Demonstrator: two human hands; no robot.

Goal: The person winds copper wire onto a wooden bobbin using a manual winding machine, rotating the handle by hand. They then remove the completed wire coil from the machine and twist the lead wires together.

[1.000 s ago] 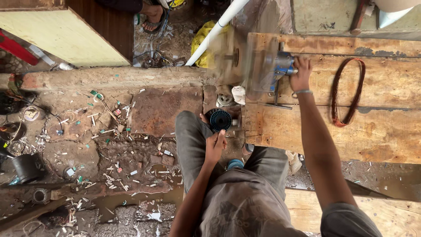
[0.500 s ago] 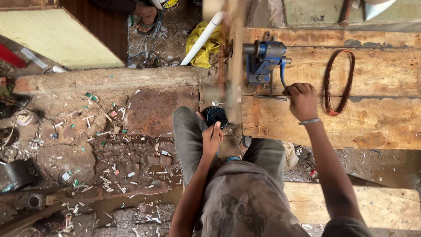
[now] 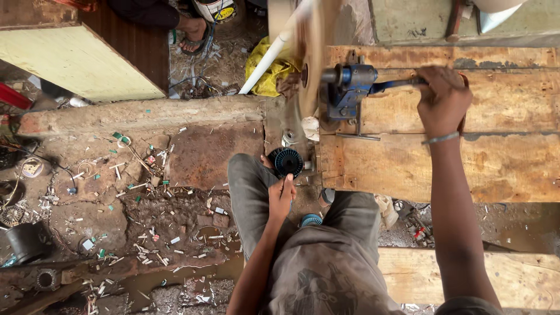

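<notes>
At bench edge: left hand fingers pinched below blue spool — seemingly touching; right hand fingers clamped on crank handle.

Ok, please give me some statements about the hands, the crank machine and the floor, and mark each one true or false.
1. The right hand grips the crank handle of the blue machine. True.
2. The left hand rests flat on the wooden bench. False: it is at the dark coil beside the bench edge.
3. The right wrist bears a bracelet. True.
4. The white pipe lies on the bench. False: it slants over the floor by the yellow cloth.
</notes>
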